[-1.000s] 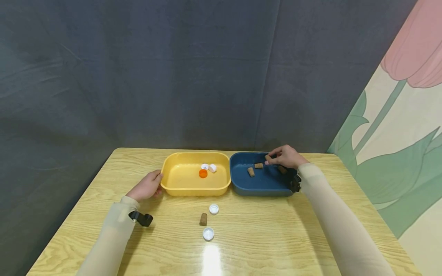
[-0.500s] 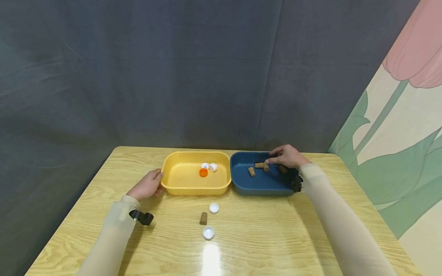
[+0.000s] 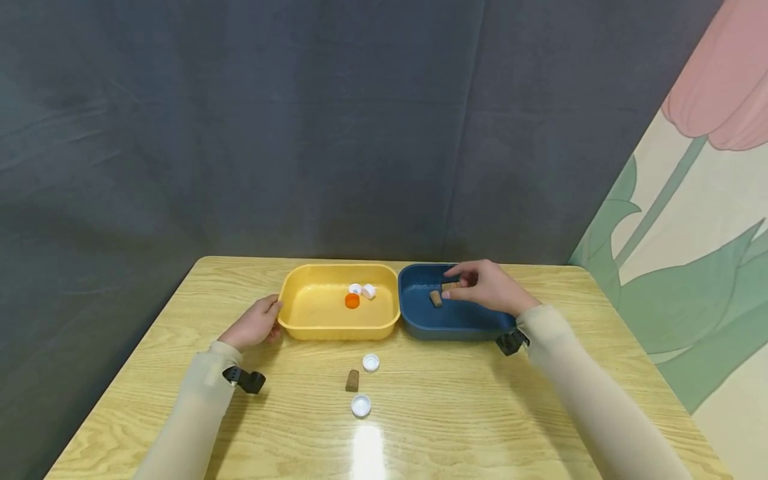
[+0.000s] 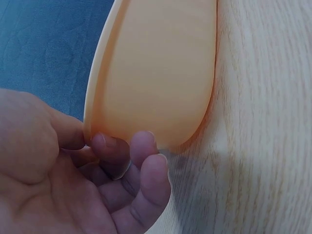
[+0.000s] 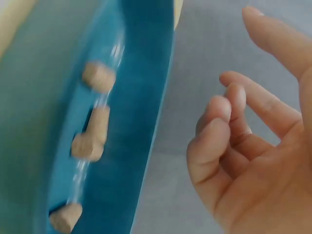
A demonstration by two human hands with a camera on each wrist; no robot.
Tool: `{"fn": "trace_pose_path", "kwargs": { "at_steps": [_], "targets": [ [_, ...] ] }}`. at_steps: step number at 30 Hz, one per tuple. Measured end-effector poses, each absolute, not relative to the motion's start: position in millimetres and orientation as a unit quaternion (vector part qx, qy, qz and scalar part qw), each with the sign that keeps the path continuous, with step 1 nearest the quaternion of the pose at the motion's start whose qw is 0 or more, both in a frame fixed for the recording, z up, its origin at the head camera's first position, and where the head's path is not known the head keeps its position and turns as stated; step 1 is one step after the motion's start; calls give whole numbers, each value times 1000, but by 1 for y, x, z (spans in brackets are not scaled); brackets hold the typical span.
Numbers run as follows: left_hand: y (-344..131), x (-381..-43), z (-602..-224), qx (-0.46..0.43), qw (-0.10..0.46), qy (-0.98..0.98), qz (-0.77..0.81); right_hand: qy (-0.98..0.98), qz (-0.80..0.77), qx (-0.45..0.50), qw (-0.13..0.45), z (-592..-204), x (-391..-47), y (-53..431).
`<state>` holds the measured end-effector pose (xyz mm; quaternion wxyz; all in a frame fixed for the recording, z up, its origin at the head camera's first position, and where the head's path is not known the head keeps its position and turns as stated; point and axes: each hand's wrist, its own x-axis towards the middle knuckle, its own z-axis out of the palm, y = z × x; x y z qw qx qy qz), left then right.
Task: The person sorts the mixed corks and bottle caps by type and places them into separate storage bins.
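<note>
Dark grey-blue cloth backdrop [image 3: 300, 133] behind pale wood-grain table [image 3: 450, 400], large pink flower [image 3: 717, 93] at right.

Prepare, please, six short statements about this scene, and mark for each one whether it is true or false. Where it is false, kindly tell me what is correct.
1. The left hand grips the end of the yellow tray. True.
2. The yellow tray is empty. False: an orange cap and two white caps lie in it.
3. The right hand holds nothing. True.
4. In the right wrist view, four corks show in the blue tray. True.
5. A wide gap separates the two trays. False: they stand side by side, with no visible gap.
6. Every cork is in a tray. False: one cork lies on the table, near two other white caps.
</note>
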<state>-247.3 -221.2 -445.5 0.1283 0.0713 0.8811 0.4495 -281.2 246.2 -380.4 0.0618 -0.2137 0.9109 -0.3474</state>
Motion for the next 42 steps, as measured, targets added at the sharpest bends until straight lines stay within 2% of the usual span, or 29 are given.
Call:
{"fn": "trace_pose_path", "kwargs": {
  "at_steps": [9,19,28,42],
  "targets": [
    [-224,-247,-451,75,131,879,452,884,-354,-288,105,-384,-234,218],
    [-225,-246,-451,66,129,883,446,857,-352,-350,139,-426,-197,172],
    [-223,-248,-447,71,126,883,446,848,-353,-365,154,-453,-186,145],
    [-224,-249,-445,81,127,878,454,848,-335,-368,184,-469,-184,120]
  ]
}}
